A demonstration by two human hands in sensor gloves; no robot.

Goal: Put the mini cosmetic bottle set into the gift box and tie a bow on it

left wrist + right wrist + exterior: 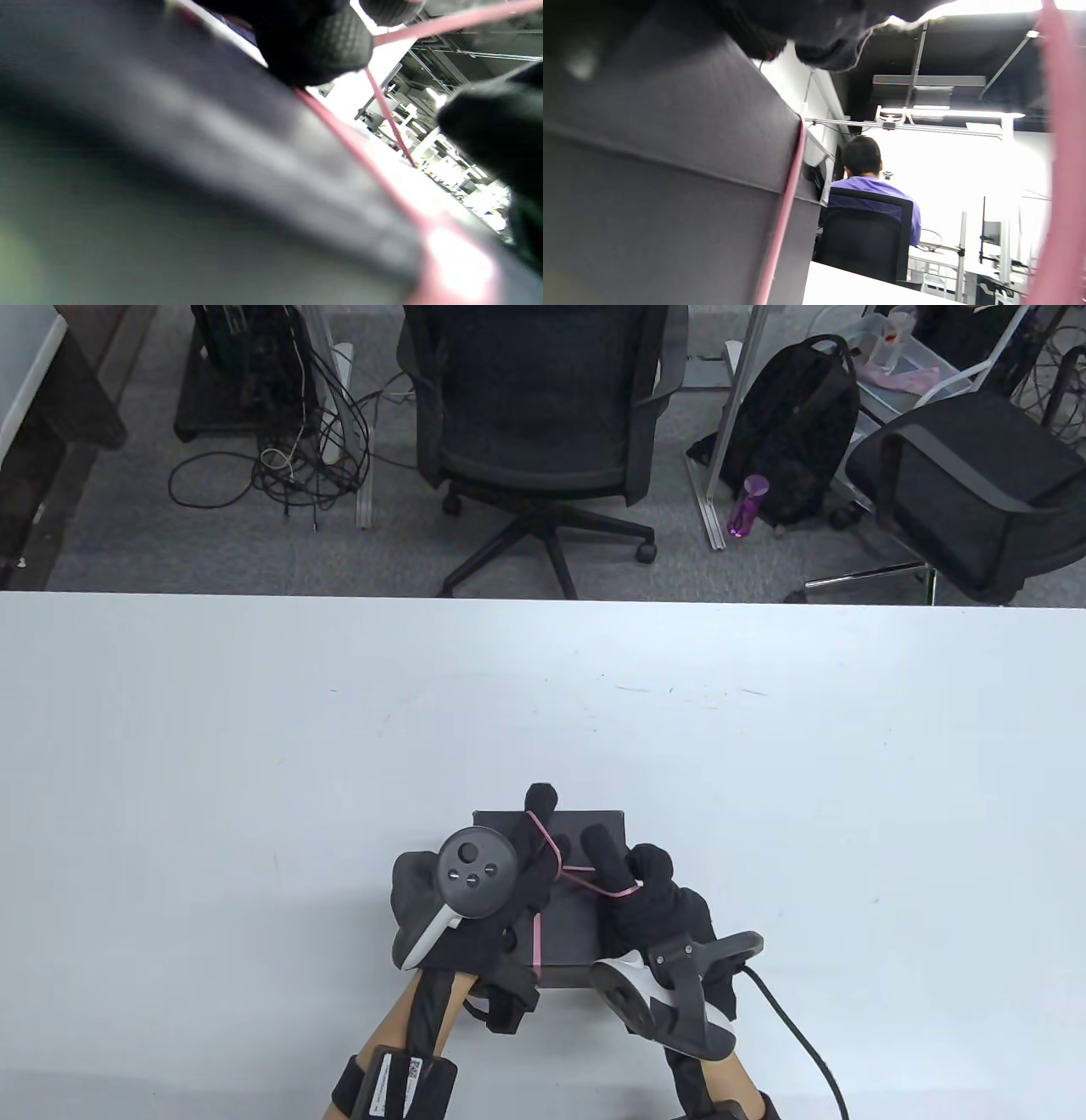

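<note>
A closed black gift box lies near the table's front edge, with a thin pink ribbon round it. My left hand lies over the box's left half with one finger stretched to the far edge, and the ribbon loops across its fingers. In the left wrist view a fingertip bears on the ribbon on the lid. My right hand rests on the box's right side and pinches the ribbon's other strand. The right wrist view shows the box wall with ribbon down it. No bottles show.
White table top stretches all round the box. A black cable trails from my right tracker to the front edge. Office chairs, a backpack and a purple bottle are on the floor beyond. A person sits behind.
</note>
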